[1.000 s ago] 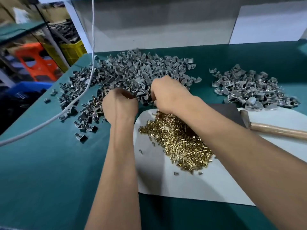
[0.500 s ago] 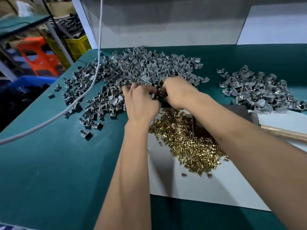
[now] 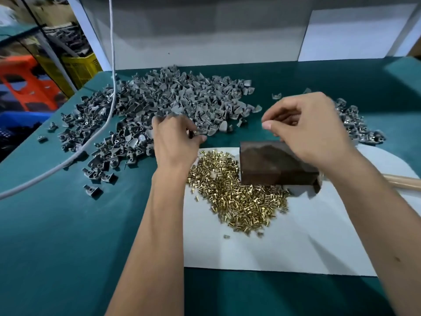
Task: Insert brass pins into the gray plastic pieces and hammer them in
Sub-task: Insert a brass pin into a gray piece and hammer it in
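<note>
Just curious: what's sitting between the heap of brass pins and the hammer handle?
In the head view, a dark block sits between the brass pins and the hammer handle.

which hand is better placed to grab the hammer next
Right, most likely. The hammer lies at the right edge of the white sheet, its handle just beside the right forearm. The right hand hovers above the dark block. The left hand is across at the gray pieces.

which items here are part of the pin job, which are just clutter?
Job: gray pieces, brass pins, dark block, hammer handle, left hand, right hand.
Clutter: white cable, yellow crate, orange stool.
</note>
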